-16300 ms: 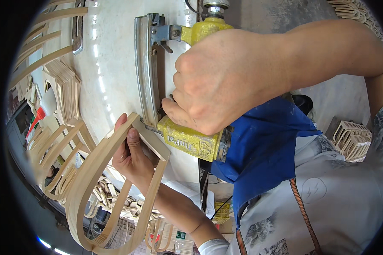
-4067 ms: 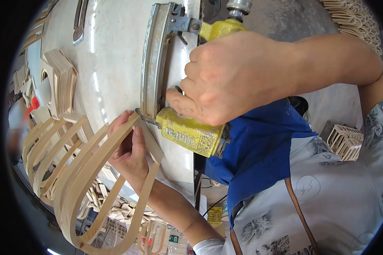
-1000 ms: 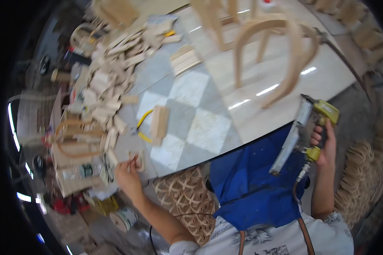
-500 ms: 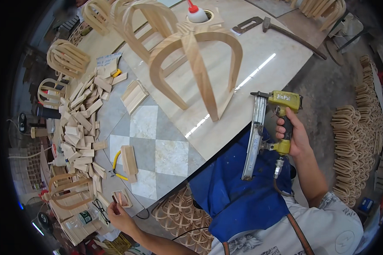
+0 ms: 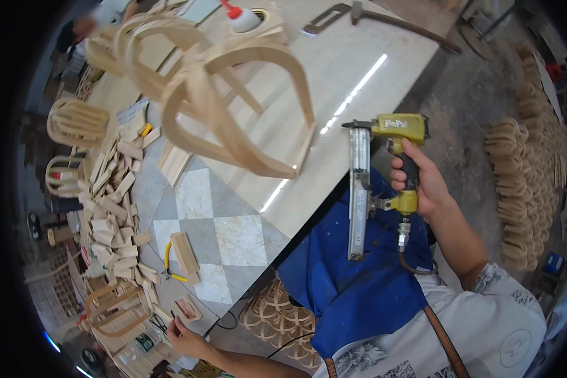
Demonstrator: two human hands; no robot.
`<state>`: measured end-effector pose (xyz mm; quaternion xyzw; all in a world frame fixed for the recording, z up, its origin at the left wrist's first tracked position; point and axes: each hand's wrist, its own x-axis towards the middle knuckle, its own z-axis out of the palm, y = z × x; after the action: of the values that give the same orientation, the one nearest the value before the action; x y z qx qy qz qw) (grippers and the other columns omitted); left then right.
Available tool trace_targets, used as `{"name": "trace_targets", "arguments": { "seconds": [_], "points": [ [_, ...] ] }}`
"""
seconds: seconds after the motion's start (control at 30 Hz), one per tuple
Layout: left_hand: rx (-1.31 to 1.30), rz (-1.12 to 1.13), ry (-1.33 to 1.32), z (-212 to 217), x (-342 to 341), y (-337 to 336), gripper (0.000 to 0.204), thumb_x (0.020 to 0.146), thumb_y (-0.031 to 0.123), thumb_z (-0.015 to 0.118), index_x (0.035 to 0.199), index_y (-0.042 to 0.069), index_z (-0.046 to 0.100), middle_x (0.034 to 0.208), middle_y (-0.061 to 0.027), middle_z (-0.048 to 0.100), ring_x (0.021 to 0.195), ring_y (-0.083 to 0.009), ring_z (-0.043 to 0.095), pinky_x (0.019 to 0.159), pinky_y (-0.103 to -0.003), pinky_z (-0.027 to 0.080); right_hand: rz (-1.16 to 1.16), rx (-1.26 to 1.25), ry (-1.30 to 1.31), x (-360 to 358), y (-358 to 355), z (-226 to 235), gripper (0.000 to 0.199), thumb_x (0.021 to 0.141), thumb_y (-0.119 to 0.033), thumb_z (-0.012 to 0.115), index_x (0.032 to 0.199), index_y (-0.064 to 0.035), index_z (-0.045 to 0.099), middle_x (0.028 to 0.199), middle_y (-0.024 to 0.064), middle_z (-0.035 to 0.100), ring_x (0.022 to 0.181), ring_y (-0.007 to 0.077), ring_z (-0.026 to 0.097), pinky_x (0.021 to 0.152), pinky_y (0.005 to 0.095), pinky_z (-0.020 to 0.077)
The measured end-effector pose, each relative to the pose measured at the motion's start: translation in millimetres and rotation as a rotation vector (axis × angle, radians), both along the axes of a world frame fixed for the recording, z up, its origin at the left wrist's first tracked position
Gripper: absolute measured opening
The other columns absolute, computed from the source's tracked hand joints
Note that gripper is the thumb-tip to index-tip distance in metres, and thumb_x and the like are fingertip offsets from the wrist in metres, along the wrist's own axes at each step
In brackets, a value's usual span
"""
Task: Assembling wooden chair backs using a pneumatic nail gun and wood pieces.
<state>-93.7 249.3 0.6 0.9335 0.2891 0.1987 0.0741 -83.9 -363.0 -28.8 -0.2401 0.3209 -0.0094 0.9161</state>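
Observation:
My right hand is wrapped round the black grip of a yellow-green pneumatic nail gun, held upright beyond the table's near edge. An air hose hangs from its lower end. My left hand is closed in a pinch at the lower left, with a small dark stick-like piece at the fingertips. Beside those fingers lies a small shallow wooden box with reddish-brown contents. Untouched by either hand, a curved pale wooden frame leans on the tabletop, slightly blurred.
A white bottle with a red cap and a hammer are at the back. Loose wooden blocks are heaped at left, near yellow-handled pliers. Bent wood pieces are stacked at right. Another person is at far left.
The whole view has shifted, moving most things leftward. The curved frame has turned and now tilts to the left. Both hands keep their hold.

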Motion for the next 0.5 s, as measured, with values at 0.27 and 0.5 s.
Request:
{"name": "trace_targets", "arguments": {
  "seconds": [0.27, 0.5],
  "points": [
    [-0.612, -0.395, -0.107, -1.7, 16.0, -163.4, 0.015, 0.103, 0.011, 0.070, 0.100, -0.004, 0.072, 0.092, -0.0081, 0.072, 0.081, -0.0126, 0.062, 0.071, -0.026, 0.051, 0.024, 0.005, 0.015, 9.6, 2.9, -2.5, 0.028, 0.103, -0.034, 0.072, 0.110, -0.0093, 0.061, 0.085, 0.0019, 0.066, 0.069, 0.0098, 0.065, 0.058, 0.0253, 0.0586],
    [-1.720, -0.800, 0.333, -0.5, 37.7, -342.2, 0.007, 0.096, 0.000, 0.075, 0.100, -0.005, 0.071, 0.091, -0.0111, 0.073, 0.076, -0.0143, 0.067, 0.069, -0.027, 0.053, 0.007, 0.032, -0.011, 5.2, -2.3, -8.0, 0.027, 0.102, -0.034, 0.073, 0.108, -0.0093, 0.063, 0.086, 0.0022, 0.067, 0.068, 0.0095, 0.065, 0.057, 0.0250, 0.0582]
  ]
}}
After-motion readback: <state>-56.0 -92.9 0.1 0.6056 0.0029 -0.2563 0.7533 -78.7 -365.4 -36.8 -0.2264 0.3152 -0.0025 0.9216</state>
